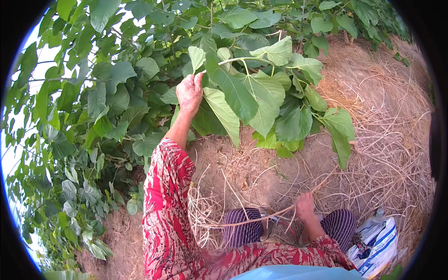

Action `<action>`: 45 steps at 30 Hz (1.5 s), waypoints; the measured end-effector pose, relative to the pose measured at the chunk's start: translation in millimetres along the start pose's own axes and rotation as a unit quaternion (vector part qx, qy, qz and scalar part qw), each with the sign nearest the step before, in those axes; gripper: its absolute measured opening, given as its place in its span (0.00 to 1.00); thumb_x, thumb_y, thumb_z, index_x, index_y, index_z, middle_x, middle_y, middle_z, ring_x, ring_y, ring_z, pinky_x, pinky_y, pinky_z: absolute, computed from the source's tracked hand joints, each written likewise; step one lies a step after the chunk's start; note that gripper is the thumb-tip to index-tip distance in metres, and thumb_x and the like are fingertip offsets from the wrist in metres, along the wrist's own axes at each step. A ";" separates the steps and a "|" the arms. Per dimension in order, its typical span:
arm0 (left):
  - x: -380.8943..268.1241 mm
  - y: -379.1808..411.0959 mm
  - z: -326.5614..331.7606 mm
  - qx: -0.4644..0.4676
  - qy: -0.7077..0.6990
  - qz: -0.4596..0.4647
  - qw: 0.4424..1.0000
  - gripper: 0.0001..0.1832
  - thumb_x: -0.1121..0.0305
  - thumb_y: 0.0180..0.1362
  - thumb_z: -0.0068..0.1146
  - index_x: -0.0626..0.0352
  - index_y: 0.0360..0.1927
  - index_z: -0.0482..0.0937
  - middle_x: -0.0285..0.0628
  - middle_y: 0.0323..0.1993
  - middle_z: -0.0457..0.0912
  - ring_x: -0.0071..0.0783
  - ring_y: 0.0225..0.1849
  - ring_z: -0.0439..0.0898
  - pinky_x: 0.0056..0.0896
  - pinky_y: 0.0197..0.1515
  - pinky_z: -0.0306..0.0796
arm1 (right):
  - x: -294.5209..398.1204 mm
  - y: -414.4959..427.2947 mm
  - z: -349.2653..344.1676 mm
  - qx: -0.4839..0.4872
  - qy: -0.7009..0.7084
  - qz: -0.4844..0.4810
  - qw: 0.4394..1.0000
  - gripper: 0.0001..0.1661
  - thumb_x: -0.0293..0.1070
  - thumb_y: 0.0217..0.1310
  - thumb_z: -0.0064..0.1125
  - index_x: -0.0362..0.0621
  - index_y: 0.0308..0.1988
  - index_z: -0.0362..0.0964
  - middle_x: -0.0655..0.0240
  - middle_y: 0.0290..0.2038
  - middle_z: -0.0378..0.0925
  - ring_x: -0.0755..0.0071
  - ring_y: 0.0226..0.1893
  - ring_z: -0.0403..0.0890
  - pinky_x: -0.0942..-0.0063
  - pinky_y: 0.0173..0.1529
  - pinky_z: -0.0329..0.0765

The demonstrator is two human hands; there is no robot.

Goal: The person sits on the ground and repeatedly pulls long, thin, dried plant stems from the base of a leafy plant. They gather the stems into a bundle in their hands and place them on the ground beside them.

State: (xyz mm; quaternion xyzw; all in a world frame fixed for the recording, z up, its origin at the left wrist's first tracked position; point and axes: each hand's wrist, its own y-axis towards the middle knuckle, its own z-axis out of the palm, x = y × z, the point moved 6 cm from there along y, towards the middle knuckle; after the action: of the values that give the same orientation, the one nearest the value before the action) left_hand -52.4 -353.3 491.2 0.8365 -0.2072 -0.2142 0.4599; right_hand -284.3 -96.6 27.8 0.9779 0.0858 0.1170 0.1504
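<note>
My left hand (189,91) is raised at the upper middle, its fingers closed on a leafy green branch (252,59) near a stem; just what the fingertips pinch is partly hidden. Large green leaves (264,98) spread from the branch to the right. Low in front of my knees, my right hand (305,207) is closed around a long, thin, light brown stem (276,214). That stem bends left over one knee and runs up right toward the hanging leaves.
Dense leafy bushes (115,91) stand left and ahead. Dry stems (392,168) litter the brown soil (252,171), thickest at the right. A white and blue plastic bag (379,248) with dark contents lies beside my right knee (338,227).
</note>
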 end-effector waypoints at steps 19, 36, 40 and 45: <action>123.5 -34.9 -125.3 -0.288 -0.226 -0.475 0.800 0.28 0.44 0.64 0.32 0.61 0.26 0.68 0.40 0.17 0.68 0.31 0.12 0.65 0.31 0.15 0.64 | 7.0 -32.2 -9.4 0.001 0.059 -0.006 0.998 0.07 0.28 0.41 0.50 0.38 0.27 0.70 0.54 0.31 0.71 0.52 0.39 0.70 0.61 0.48 0.66; 166.8 76.6 -49.3 0.025 -0.152 -0.522 0.839 0.28 0.41 0.63 0.30 0.60 0.36 0.65 0.38 0.21 0.61 0.29 0.18 0.61 0.45 0.23 0.69 | 0.5 10.5 -56.0 -0.057 0.079 -0.021 0.995 0.05 0.26 0.37 0.49 0.37 0.22 0.68 0.53 0.25 0.69 0.51 0.32 0.70 0.58 0.42 0.66; 69.6 120.2 28.6 0.166 -0.040 -0.400 0.900 0.28 0.45 0.65 0.31 0.65 0.34 0.68 0.41 0.18 0.65 0.31 0.13 0.65 0.43 0.20 0.72 | -6.7 13.7 -70.0 -0.048 0.110 -0.013 0.993 0.06 0.27 0.38 0.52 0.38 0.24 0.66 0.54 0.26 0.67 0.51 0.33 0.68 0.59 0.43 0.66; 18.7 103.0 61.8 0.202 -0.010 -0.392 0.897 0.28 0.44 0.65 0.32 0.64 0.33 0.67 0.40 0.20 0.66 0.29 0.15 0.66 0.43 0.22 0.73 | 2.9 11.8 -80.8 -0.038 0.126 -0.025 0.991 0.07 0.28 0.40 0.54 0.37 0.24 0.65 0.53 0.28 0.68 0.51 0.33 0.69 0.59 0.42 0.67</action>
State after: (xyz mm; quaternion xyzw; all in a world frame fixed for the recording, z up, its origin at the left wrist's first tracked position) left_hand -86.4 -456.2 546.4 0.9228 0.0940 -0.3388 0.1575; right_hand -300.5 -85.0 107.1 0.9466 0.1236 0.2389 0.1779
